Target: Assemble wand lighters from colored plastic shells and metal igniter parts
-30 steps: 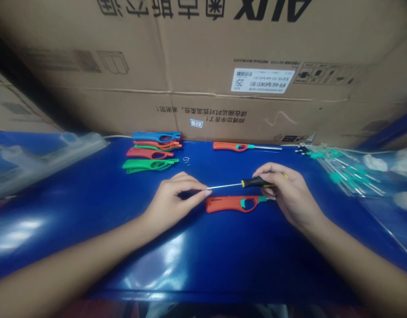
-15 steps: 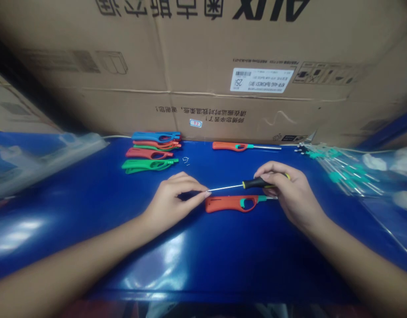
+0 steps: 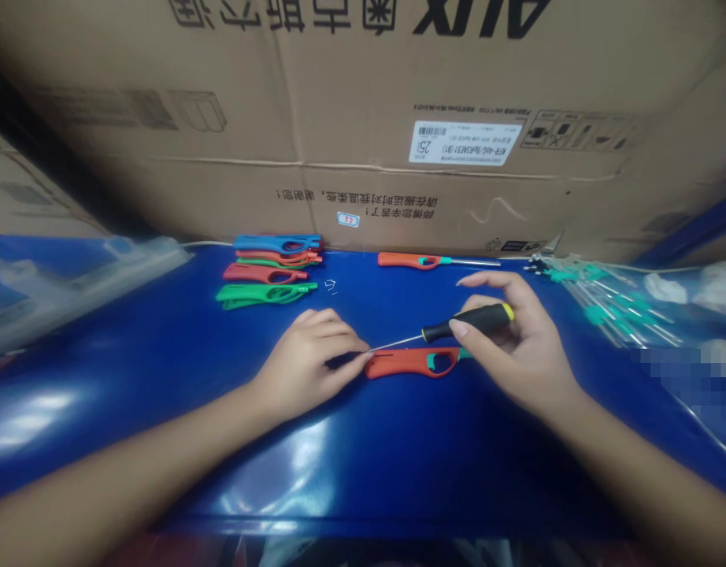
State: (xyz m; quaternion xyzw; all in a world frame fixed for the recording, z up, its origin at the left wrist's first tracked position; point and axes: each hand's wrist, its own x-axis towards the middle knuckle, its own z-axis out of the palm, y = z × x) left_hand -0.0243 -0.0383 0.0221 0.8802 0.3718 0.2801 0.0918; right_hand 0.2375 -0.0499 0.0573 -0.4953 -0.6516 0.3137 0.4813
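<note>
The right hand [image 3: 531, 346] grasps a screwdriver [image 3: 468, 321] by its black-and-yellow handle, the thumb laid along the near side and the index finger raised clear of it, curving to the left. The left hand [image 3: 309, 358] pinches at the tip of the shaft between thumb and finger; whether a screw also sits there is too small to tell. The screwdriver slants, its handle to the right and its tip lower, to the left.

The near lighter [image 3: 398, 363], orange with a green trigger, lies on the blue table [image 3: 427, 457] between the hands. Its butt is at the left, right by the pinching fingertips, and its green neck runs right, partly behind the right thumb. The shaft crosses above its far edge in view; whether it touches the lighter cannot be told.

The far lighter [image 3: 404, 260], also orange, lies near the carton [image 3: 351, 118], its metal tube pointing right. To its left is a row of blue, orange, red and green casings [image 3: 262, 294], with some small metal bits [image 3: 330, 283] just right of the green ones. At far right lies a heap of green-and-metal rods [image 3: 596, 315]; at far left, a clear bag [image 3: 73, 299].
</note>
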